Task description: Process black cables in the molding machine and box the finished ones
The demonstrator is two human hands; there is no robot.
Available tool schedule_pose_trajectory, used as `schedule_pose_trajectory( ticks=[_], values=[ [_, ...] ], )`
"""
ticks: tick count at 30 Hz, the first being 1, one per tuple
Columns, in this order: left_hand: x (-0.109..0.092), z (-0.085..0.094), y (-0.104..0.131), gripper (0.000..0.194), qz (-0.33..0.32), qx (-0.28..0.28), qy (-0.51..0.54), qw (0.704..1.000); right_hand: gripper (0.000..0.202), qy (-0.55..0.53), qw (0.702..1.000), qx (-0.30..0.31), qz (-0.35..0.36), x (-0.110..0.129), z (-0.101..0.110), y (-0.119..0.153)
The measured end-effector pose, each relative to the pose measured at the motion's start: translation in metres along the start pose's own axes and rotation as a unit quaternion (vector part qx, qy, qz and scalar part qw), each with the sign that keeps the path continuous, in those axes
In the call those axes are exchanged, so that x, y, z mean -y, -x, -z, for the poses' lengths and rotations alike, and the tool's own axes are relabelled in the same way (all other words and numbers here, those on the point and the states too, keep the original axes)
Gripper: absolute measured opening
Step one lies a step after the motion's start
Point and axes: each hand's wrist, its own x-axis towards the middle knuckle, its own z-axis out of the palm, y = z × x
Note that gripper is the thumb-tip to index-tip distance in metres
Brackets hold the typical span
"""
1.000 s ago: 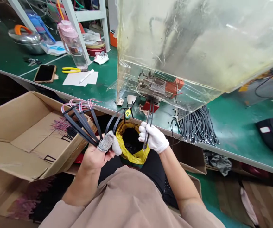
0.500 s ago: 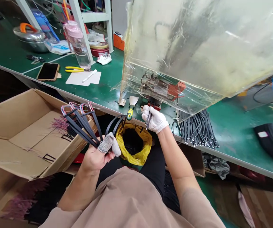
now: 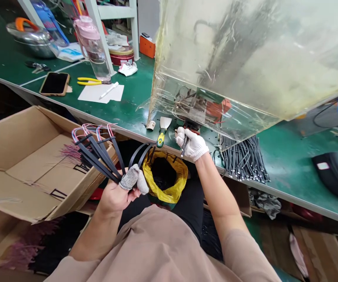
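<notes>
Several flat black cables [image 3: 102, 156] with pink and blue wire ends fan out of my left hand [image 3: 124, 186], which is closed around them; grey cloth covers some of its fingertips. My right hand [image 3: 193, 144], in a white glove, is closed on a short dark cable end [image 3: 184, 147] at the bench edge. Right behind its fingers sits a small dark red fixture [image 3: 193, 127], partly hidden under a clear plastic shield [image 3: 216, 62]. A scraper [image 3: 161, 137] with a green and yellow handle lies just left of the right hand.
A yellow-lined bin [image 3: 173, 192] stands below the bench edge between my arms. An open cardboard box [image 3: 36, 152] is at left. A pile of black cables [image 3: 245, 160] hangs over the edge at right. Phone [image 3: 55, 84], yellow pliers [image 3: 90, 81] and pink bottle [image 3: 94, 47] lie or stand behind.
The view has shifted slightly. Both hands keep nearly the same place and grip; the cable end in the right hand has tilted a little.
</notes>
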Motion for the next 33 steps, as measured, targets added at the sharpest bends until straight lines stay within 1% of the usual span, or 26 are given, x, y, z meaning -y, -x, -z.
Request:
schedule_pose_trajectory(
  ticks=[3, 7, 9, 10, 12, 14, 15, 17, 18, 19, 20, 23, 26, 28, 30, 33],
  values=[
    [0.003, 0.005, 0.000, 0.053, 0.009, 0.013, -0.011, 1.000, 0.022, 0.005, 1.000, -0.009, 0.007, 0.000, -0.002, 0.001],
    [0.009, 0.015, 0.000, 0.048, 0.030, 0.033, -0.007, 0.999, 0.023, 0.012, 1.000, 0.011, -0.004, 0.001, -0.004, 0.000],
    [0.010, 0.018, 0.001, 0.046, 0.029, 0.036, -0.011, 0.999, 0.024, 0.012, 1.000, 0.023, -0.008, 0.003, -0.003, 0.002],
    [0.011, 0.019, 0.002, 0.046, 0.026, 0.035, -0.013, 0.999, 0.024, 0.013, 0.999, 0.037, -0.011, 0.003, -0.002, 0.004],
    [0.011, 0.019, 0.005, 0.047, 0.029, 0.031, -0.017, 0.999, 0.025, 0.028, 0.995, 0.091, -0.029, 0.001, 0.005, 0.012],
    [0.014, 0.020, 0.008, 0.050, 0.055, 0.042, -0.028, 0.997, 0.033, 0.077, 0.980, 0.165, -0.084, -0.008, 0.018, 0.024],
    [0.017, 0.021, 0.010, 0.051, 0.073, 0.053, -0.039, 0.995, 0.041, 0.112, 0.965, 0.198, -0.131, -0.015, 0.025, 0.031],
    [0.027, 0.024, 0.014, 0.054, 0.109, 0.084, -0.080, 0.987, 0.058, 0.165, 0.928, 0.237, -0.236, -0.034, 0.042, 0.042],
    [0.035, 0.025, 0.015, 0.055, 0.128, 0.103, -0.108, 0.981, 0.063, 0.169, 0.916, 0.239, -0.273, -0.045, 0.049, 0.045],
    [0.043, 0.027, 0.017, 0.058, 0.147, 0.122, -0.137, 0.972, 0.064, 0.156, 0.916, 0.230, -0.289, -0.056, 0.056, 0.047],
    [0.053, 0.029, 0.018, 0.060, 0.166, 0.139, -0.168, 0.962, 0.063, 0.129, 0.926, 0.213, -0.282, -0.068, 0.061, 0.048],
    [0.083, 0.036, 0.021, 0.063, 0.203, 0.167, -0.251, 0.931, 0.054, 0.044, 0.971, 0.122, -0.199, -0.097, 0.072, 0.040],
    [0.109, 0.045, 0.024, 0.059, 0.217, 0.176, -0.315, 0.907, 0.040, 0.032, 0.991, 0.015, -0.132, -0.117, 0.080, 0.025],
    [0.120, 0.050, 0.026, 0.053, 0.224, 0.182, -0.342, 0.894, 0.028, 0.049, 0.994, -0.052, -0.084, -0.125, 0.084, 0.016],
    [0.127, 0.053, 0.026, 0.049, 0.219, 0.191, -0.362, 0.886, 0.023, 0.081, 0.990, -0.111, -0.038, -0.132, 0.089, 0.006],
    [0.134, 0.053, 0.026, 0.046, 0.210, 0.205, -0.378, 0.878, 0.024, 0.160, 0.966, -0.203, -0.004, -0.139, 0.098, -0.006]
  ],
)
